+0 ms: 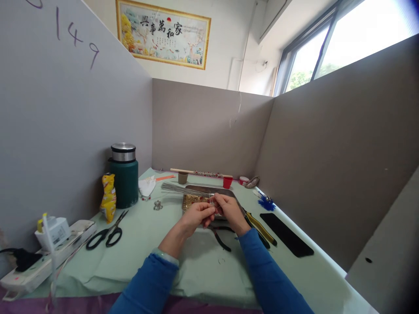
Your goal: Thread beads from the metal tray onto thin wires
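My left hand (198, 213) and my right hand (229, 209) meet over the near edge of a metal tray (235, 193), fingertips pinched together. Between them is a thin wire piece (210, 198), too small to make out fully. Gold-coloured beads (189, 200) lie in the tray's left part, beyond my left hand. A bundle of thin grey wires (178, 189) rests across the tray's far left side. Just under my hands, pliers with dark handles (222, 242) lie on the green cloth, partly hidden.
Yellow-handled pliers (262, 227) and a black strip (287, 234) lie right. Scissors (109, 233), a green flask (124, 179), a yellow packet (108, 198) and a power strip (42, 266) are left. A brown cup (183, 177) and red cup (227, 182) stand behind.
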`<state>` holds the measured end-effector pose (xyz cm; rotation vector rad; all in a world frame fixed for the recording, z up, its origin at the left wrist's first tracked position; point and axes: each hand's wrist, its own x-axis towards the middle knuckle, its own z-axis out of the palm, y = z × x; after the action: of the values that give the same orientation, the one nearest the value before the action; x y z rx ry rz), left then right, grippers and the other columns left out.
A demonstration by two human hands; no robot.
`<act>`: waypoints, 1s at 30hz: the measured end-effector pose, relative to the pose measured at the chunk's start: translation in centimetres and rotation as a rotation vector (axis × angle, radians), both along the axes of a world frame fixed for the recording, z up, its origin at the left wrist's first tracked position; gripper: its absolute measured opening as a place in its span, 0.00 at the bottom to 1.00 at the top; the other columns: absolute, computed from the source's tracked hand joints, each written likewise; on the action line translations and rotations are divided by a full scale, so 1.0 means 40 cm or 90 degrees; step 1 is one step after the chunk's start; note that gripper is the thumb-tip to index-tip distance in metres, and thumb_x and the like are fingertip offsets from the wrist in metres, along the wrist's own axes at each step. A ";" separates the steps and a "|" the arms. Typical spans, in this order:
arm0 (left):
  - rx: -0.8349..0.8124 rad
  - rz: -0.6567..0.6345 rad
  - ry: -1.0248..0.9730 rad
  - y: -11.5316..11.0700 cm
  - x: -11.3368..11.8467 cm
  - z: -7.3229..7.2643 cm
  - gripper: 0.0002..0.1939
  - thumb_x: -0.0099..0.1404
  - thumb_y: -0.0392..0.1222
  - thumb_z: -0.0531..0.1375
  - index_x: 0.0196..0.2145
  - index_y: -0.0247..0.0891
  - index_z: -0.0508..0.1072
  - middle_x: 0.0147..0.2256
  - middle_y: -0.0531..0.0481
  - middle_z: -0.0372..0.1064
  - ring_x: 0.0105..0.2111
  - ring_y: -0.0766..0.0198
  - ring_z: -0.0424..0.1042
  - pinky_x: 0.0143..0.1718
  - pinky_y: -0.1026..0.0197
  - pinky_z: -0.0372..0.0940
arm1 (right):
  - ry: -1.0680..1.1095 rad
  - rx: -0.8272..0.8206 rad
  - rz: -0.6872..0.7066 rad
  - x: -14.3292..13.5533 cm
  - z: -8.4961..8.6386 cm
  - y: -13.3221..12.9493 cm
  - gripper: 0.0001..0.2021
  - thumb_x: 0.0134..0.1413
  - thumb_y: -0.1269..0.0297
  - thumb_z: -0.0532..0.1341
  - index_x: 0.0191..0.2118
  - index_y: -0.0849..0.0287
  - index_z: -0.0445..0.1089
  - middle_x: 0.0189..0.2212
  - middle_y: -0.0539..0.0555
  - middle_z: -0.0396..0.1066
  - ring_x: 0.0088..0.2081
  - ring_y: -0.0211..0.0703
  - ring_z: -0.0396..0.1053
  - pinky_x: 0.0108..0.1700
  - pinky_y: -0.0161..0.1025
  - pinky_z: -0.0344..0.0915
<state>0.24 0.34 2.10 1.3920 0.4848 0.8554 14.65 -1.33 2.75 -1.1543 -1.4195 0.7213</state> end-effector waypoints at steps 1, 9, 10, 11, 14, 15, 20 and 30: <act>0.007 -0.010 0.009 -0.003 0.000 -0.001 0.14 0.52 0.48 0.61 0.23 0.33 0.67 0.19 0.54 0.62 0.14 0.75 0.55 0.16 0.68 0.47 | 0.045 -0.040 0.064 -0.001 -0.002 0.005 0.18 0.52 0.49 0.55 0.29 0.61 0.68 0.17 0.46 0.59 0.18 0.33 0.53 0.20 0.31 0.49; 0.140 -0.026 0.099 -0.008 0.004 -0.009 0.16 0.57 0.47 0.56 0.18 0.34 0.65 0.15 0.54 0.59 0.12 0.74 0.55 0.17 0.68 0.48 | 0.144 -0.085 0.205 0.007 -0.021 0.010 0.18 0.48 0.50 0.60 0.24 0.59 0.57 0.17 0.43 0.56 0.17 0.29 0.50 0.19 0.29 0.48; 0.157 -0.022 0.107 -0.010 0.005 -0.008 0.16 0.58 0.47 0.56 0.18 0.34 0.65 0.14 0.54 0.59 0.12 0.74 0.55 0.17 0.68 0.49 | 0.137 -0.084 0.207 0.009 -0.021 0.009 0.18 0.49 0.49 0.59 0.24 0.59 0.58 0.18 0.43 0.56 0.16 0.29 0.51 0.18 0.29 0.48; 0.168 -0.013 0.114 -0.010 0.006 -0.008 0.16 0.58 0.47 0.56 0.18 0.34 0.65 0.14 0.54 0.59 0.12 0.73 0.56 0.17 0.68 0.49 | 0.133 -0.083 0.210 0.011 -0.020 0.009 0.17 0.49 0.49 0.58 0.25 0.59 0.59 0.18 0.44 0.57 0.17 0.30 0.52 0.18 0.29 0.48; 0.172 0.036 0.109 -0.006 0.010 -0.008 0.14 0.57 0.46 0.56 0.19 0.35 0.66 0.14 0.54 0.61 0.11 0.73 0.57 0.15 0.68 0.50 | 0.151 -0.065 0.207 0.015 -0.016 0.010 0.17 0.51 0.49 0.57 0.27 0.60 0.62 0.21 0.47 0.61 0.19 0.31 0.56 0.20 0.30 0.53; 0.165 0.063 0.096 -0.002 0.012 -0.010 0.14 0.57 0.47 0.56 0.20 0.35 0.67 0.15 0.54 0.62 0.11 0.73 0.57 0.14 0.68 0.50 | 0.161 -0.046 0.192 0.014 -0.016 0.011 0.16 0.51 0.49 0.57 0.28 0.60 0.63 0.22 0.48 0.62 0.20 0.32 0.57 0.21 0.30 0.55; 0.093 0.202 -0.021 0.017 0.022 -0.016 0.13 0.54 0.48 0.59 0.26 0.33 0.71 0.17 0.54 0.63 0.11 0.72 0.60 0.13 0.69 0.53 | 0.134 0.116 0.009 -0.023 -0.026 0.013 0.16 0.54 0.52 0.54 0.30 0.61 0.66 0.22 0.50 0.64 0.22 0.36 0.60 0.23 0.32 0.58; -0.078 0.227 -0.205 0.036 0.020 -0.028 0.16 0.48 0.49 0.64 0.20 0.32 0.67 0.16 0.57 0.60 0.12 0.74 0.56 0.13 0.68 0.54 | -0.224 0.430 -0.120 -0.077 -0.041 -0.025 0.10 0.57 0.67 0.53 0.36 0.56 0.72 0.37 0.57 0.68 0.40 0.44 0.65 0.44 0.43 0.63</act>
<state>1.02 1.78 0.97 1.0438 0.5327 1.2937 11.57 -2.32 1.12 -0.8735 -1.6380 -0.1176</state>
